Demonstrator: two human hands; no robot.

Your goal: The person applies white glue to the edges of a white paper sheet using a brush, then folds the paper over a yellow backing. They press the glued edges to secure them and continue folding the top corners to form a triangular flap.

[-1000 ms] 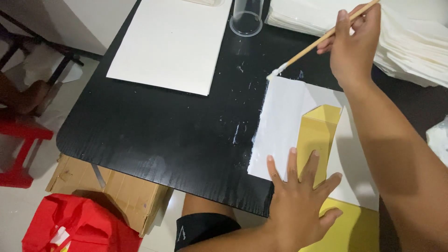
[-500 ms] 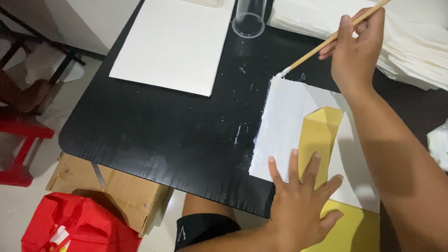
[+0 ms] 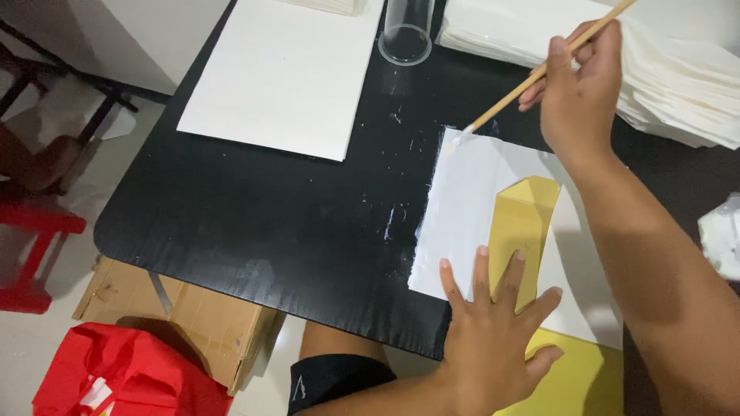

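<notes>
The white sheet (image 3: pixel 470 208) lies on the black desk (image 3: pixel 293 231) right of the frame's centre, a yellow folded paper (image 3: pixel 524 223) on it. The left hand (image 3: pixel 493 339), fingers spread flat, presses its lower edge. The right hand (image 3: pixel 578 92) at upper right has its fingers closed around a thin wooden brush (image 3: pixel 532 77), whose tip touches the sheet's upper left corner.

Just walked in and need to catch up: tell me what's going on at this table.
A person sits at a black table, working on a white sheet with a yellow folded piece lying on it. The left hand lies flat, fingers spread, pressing the sheet and the yellow piece down. The right hand holds a thin wooden brush, its white tip at the sheet's top left corner. A clear cup and stacked white paper lie beyond.
</notes>
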